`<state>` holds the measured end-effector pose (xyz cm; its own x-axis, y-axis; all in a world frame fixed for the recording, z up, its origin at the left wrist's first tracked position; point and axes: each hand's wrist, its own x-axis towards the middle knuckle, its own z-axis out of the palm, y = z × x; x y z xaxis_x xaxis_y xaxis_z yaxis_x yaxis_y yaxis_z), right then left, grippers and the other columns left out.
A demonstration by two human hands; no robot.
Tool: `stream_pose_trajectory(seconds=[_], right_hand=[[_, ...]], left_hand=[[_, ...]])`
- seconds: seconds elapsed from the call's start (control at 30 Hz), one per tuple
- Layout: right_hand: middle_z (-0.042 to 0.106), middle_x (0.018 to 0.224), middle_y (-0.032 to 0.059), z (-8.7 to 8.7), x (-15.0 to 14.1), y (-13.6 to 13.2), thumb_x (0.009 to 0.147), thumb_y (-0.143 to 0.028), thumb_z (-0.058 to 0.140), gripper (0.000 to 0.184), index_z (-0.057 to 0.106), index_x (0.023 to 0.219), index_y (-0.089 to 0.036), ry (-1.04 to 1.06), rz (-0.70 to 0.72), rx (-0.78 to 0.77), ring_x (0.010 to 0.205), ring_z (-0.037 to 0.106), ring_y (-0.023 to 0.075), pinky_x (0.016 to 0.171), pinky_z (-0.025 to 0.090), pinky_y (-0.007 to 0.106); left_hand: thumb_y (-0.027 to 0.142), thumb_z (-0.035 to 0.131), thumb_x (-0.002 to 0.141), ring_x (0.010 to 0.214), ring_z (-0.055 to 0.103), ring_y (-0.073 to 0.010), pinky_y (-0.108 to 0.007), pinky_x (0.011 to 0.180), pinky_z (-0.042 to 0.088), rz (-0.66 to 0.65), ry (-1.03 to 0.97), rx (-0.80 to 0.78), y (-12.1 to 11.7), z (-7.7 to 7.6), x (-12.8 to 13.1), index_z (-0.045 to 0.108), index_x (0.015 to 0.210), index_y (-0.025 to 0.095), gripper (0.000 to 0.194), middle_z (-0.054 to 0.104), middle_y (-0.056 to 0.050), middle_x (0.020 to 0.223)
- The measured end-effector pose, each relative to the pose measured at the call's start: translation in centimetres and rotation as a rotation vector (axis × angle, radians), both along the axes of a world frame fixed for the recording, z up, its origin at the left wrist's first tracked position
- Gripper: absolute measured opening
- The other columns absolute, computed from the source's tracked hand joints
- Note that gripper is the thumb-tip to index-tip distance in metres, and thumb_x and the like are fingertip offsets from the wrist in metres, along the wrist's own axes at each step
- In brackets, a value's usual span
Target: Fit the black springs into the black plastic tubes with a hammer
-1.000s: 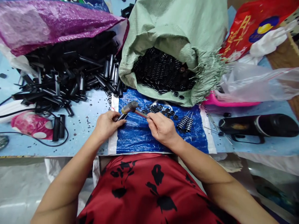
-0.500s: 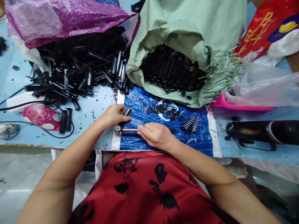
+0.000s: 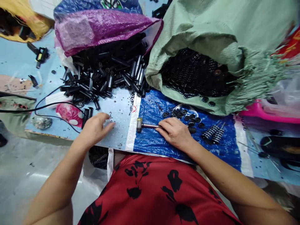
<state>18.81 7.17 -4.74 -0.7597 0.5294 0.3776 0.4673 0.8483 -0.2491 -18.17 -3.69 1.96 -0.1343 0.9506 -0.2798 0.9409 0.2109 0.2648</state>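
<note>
My right hand (image 3: 177, 132) is closed around the handle of a small hammer (image 3: 139, 125), which lies across the blue woven sheet (image 3: 150, 142) with its head to the left. Over the light-blue tabletop, my left hand (image 3: 93, 129) has its thumb and fingers apart, with nothing visible between them. Just beyond it are a couple of short black tubes (image 3: 88, 114), partly hidden by the hand. Several small black discs (image 3: 192, 118) are scattered past my right hand. To their right, two rods stacked with black rings (image 3: 214, 133) rest on the sheet.
A heap of black tubes (image 3: 110, 78) spills from a purple bag (image 3: 105, 28). The green sack (image 3: 253, 22) holds many black discs. A pink bundle (image 3: 69, 113), a black cable (image 3: 50, 104) and a pink tray (image 3: 269, 115) flank the work area.
My left hand has let go of the black tube it held and moved left, opening. My right hand keeps the hammer. The view has swung left.
</note>
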Motion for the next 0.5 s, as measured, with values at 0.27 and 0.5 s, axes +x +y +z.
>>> stream_pose_trajectory(seconds=[0.27,0.5], right_hand=[[0.072,0.099,0.0046,1.4,-0.1,1.4,0.105,-0.041,0.058,0.029,0.074,0.107,-0.017,0.026,-0.035,-0.068,0.09,0.063,0.0129,0.081,0.046,0.028],[0.075,0.101,0.0062,2.7,0.4,8.4,0.109,-0.039,0.045,0.039,0.076,0.107,-0.016,0.123,-0.246,-0.254,0.09,0.066,0.0126,0.087,0.048,0.025]], left_hand=[[0.047,0.042,0.103,0.097,0.065,-0.0384,-0.05,0.089,0.051,0.057,0.368,0.396,4.8,-6.3,0.2,0.07,0.112,0.007,0.05,0.07,-0.024,0.101],[0.035,0.053,0.102,0.101,0.072,-0.0347,-0.046,0.091,0.058,-0.092,0.276,0.687,0.5,-7.0,3.0,0.066,0.123,0.009,0.036,0.074,-0.021,0.112]])
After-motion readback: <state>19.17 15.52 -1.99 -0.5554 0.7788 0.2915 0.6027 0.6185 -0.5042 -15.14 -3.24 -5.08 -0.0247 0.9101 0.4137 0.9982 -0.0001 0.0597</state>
